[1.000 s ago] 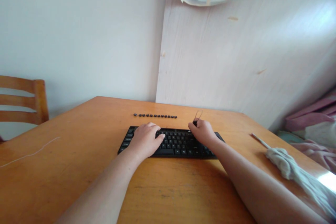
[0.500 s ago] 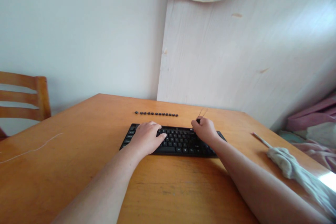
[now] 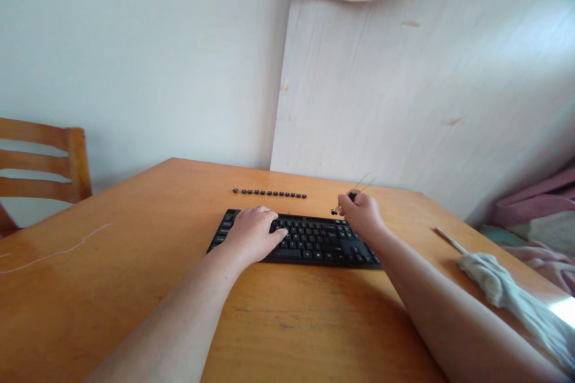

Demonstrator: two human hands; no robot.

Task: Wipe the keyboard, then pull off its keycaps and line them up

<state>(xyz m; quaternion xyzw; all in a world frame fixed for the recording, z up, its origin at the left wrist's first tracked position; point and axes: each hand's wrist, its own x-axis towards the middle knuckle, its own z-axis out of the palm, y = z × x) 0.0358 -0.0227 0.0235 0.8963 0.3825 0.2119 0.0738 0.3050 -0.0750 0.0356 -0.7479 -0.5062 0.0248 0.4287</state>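
Fingers (image 3: 344,203) of right hand (image 3: 365,215) are pinched around wire tool (image 3: 353,196); small dark key (image 3: 333,212) is held at tool's lower end, close to far edge of keyboard (image 3: 314,239). Left hand (image 3: 252,232) is laid across keyboard, thumb spread from other fingers. Keyboard is set on table (image 3: 287,323); loose keys (image 3: 269,193) are lined up beyond it.
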